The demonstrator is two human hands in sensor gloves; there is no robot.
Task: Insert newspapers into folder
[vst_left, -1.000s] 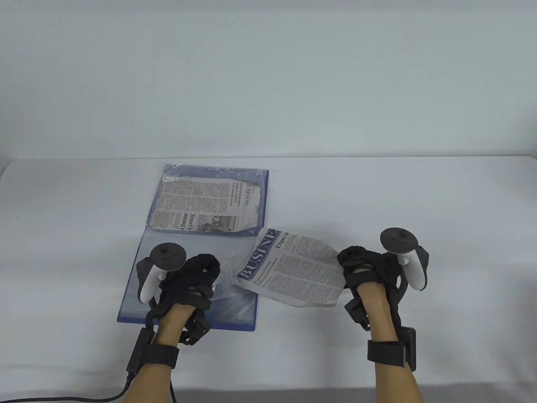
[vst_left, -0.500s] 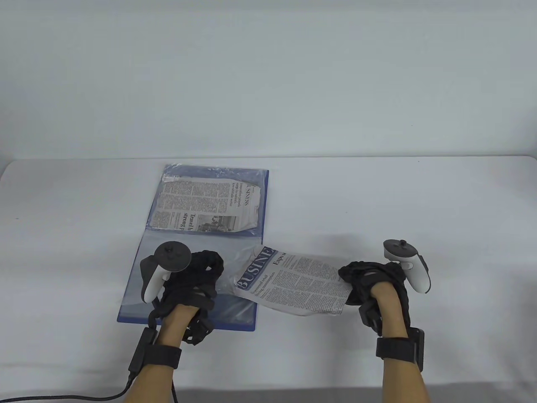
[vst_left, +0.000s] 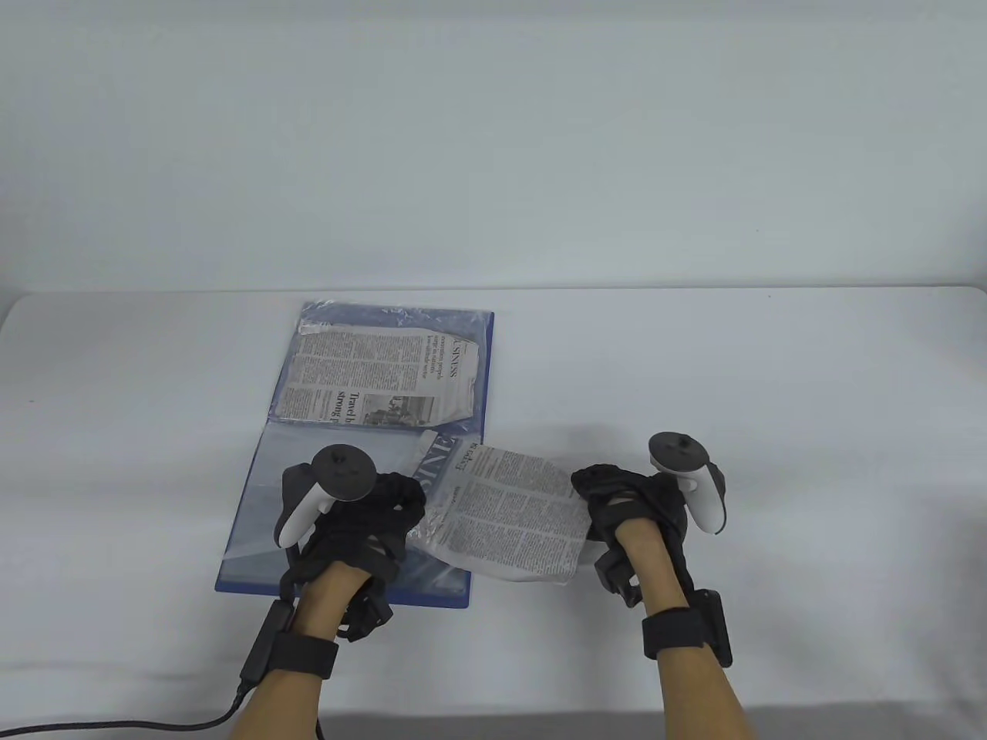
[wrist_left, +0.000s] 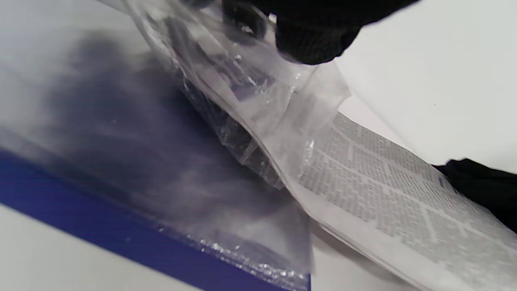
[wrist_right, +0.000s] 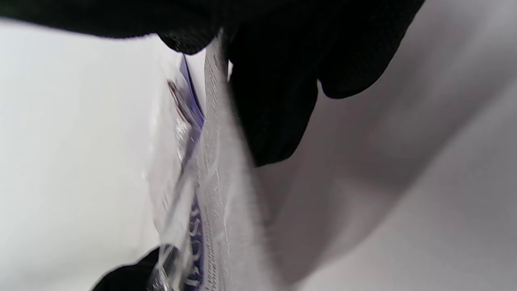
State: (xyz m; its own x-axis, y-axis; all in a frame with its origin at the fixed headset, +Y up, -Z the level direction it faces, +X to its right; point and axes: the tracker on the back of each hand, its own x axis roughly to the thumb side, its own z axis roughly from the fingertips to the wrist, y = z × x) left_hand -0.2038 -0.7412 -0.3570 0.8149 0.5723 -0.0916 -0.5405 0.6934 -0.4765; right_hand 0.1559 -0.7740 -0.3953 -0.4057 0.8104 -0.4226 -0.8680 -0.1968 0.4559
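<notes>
1. My right hand [vst_left: 628, 501] pinches the loose newspaper [vst_left: 505, 509] by its right edge.
2. My left hand [vst_left: 362, 524] pinches up the clear sleeve [wrist_left: 258, 105]; the paper's left end sits in its mouth.
3. The folder [vst_left: 254, 539] lies open beneath; right of it, bare table [vst_left: 810, 401].

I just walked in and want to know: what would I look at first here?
Probably the newspaper near the table's front, which the right hand grips while its left end slips into a clear sleeve held by the left hand. Behind it, another newspaper already sits inside the blue folder.
</notes>
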